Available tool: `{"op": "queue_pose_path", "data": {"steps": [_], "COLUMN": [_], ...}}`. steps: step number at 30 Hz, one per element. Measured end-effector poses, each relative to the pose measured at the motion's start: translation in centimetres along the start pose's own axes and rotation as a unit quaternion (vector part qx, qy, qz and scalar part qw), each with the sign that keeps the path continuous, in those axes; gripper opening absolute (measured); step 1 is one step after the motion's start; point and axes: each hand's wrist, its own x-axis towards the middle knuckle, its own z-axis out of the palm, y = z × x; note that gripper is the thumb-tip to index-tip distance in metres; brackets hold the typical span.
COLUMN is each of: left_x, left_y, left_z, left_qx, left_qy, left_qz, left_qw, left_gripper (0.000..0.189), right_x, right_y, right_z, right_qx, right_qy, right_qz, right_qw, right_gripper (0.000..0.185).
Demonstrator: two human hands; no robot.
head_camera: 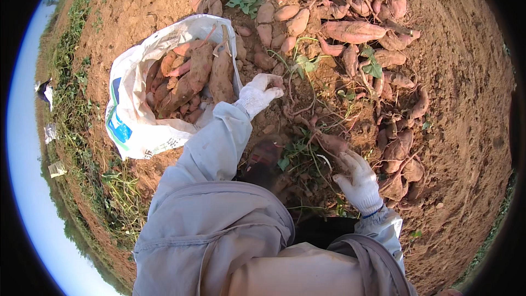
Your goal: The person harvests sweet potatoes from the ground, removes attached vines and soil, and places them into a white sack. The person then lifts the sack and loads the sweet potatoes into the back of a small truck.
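My left hand (261,93), in a white knit glove soiled at the fingertips, is just right of a white woven sack (154,135). Its fingers curl with a gap before the thumb, and I see nothing in it. Inside the sack lie several soil-covered sweet potatoes (200,68). My right hand (358,180), gloved alike, has its thumb apart from its fingers. Its fingertips reach the lower end of a reddish sweet potato (332,144) among vines; whether they touch it is unclear.
A large heap of sweet potatoes (353,32) spreads across the soil ahead, with more tubers (398,148) along the right. Green vines (302,152) lie between my hands, near my shoe (266,152). A weedy strip (70,78) with pale scraps (56,169) runs along the left.
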Motion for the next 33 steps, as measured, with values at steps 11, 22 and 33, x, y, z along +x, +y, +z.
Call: {"op": "queue_pose_path", "data": {"steps": [11,22,33], "left_x": [-8.8,14.4,13.0], "left_y": [-0.5,8.7,7.9], "left_z": [-11.8,0.9,-2.1], "left_qx": [-0.685,0.243,-0.477], "left_qy": [0.238,0.156,-0.053], "left_qz": [-0.047,-0.009,-0.092], "left_qw": [0.687,0.957,0.872], "left_gripper": [0.043,0.086,0.038], "right_x": [0.9,1.4,2.0], "right_y": [0.7,1.1,2.3], "right_z": [1.0,0.1,0.2], "right_qx": [0.002,0.005,0.029], "right_qy": [-0.060,-0.035,-0.049], "right_qz": [0.010,0.048,0.046], "right_qw": [0.998,0.998,0.997], "right_gripper": [0.052,0.051,0.049]}}
